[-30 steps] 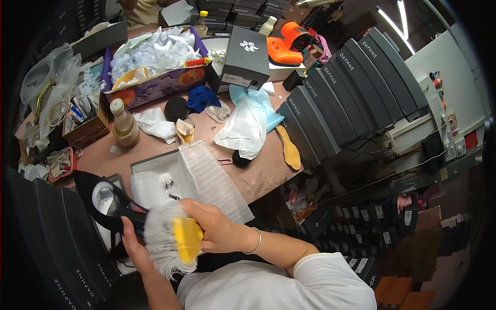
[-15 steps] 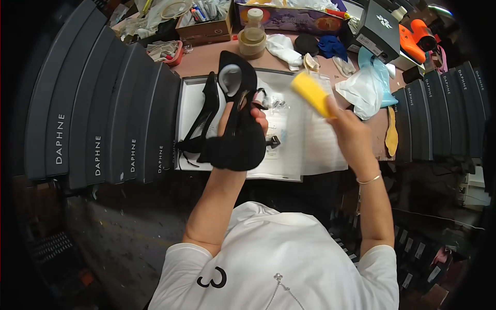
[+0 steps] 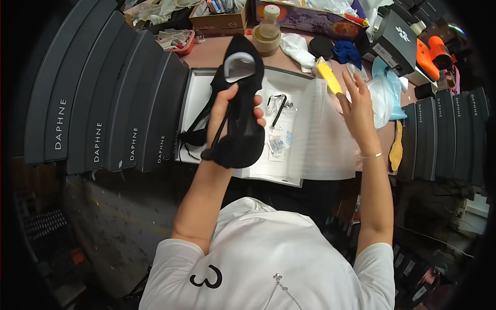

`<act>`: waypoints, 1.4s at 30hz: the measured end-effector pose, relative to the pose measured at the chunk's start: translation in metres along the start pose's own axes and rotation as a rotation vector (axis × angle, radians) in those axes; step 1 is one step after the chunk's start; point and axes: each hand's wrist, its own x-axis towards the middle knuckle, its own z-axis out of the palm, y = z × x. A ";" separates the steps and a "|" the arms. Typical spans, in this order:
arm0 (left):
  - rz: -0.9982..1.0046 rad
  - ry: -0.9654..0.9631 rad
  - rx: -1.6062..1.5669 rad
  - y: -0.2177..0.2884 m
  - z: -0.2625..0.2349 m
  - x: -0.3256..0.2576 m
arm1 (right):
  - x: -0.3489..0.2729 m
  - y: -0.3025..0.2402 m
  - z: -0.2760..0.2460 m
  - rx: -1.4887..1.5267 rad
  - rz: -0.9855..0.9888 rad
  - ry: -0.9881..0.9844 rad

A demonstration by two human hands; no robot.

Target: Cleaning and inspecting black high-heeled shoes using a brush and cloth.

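A black shoe with white padding at its far end is gripped in my left hand, whose fingers wrap round its middle above the box. Under it, at the left side of the open white-lined shoe box, lies the other black shoe, partly hidden. My right hand has its fingers spread, with nothing gripped. Just beyond its fingertips rests a yellow block, sponge-like in look. A black strap and small packets lie in the box, beside translucent wrapping sheet.
Dark shoe boxes stand in rows at left and right. Along the back are a bottle on a jar, a purple carton, cloths, a black box and an orange tool. A yellow insole-shaped piece lies at right.
My right hand has let go of the yellow block, which now lies on the table, and its fingers have spread. My left hand has turned the shoe more upright. The view has shifted slightly.
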 end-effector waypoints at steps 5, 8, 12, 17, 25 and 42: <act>0.071 0.111 0.065 0.009 -0.011 -0.013 | 0.004 -0.074 0.049 0.099 -0.320 -0.529; -0.008 0.110 0.179 0.003 -0.014 -0.026 | -0.020 -0.059 0.118 -0.104 -0.531 -0.474; 0.001 0.256 0.189 -0.019 -0.007 -0.023 | -0.015 -0.050 0.133 -0.129 -0.499 -0.510; -0.082 0.143 0.238 -0.038 -0.019 -0.010 | 0.021 -0.037 0.064 0.470 -0.003 -0.199; 0.079 0.476 0.460 -0.106 -0.108 0.038 | -0.008 -0.068 -0.021 0.959 0.195 -0.166; 0.861 -0.166 1.524 -0.054 0.016 -0.030 | -0.046 -0.120 -0.028 0.386 -0.169 -0.172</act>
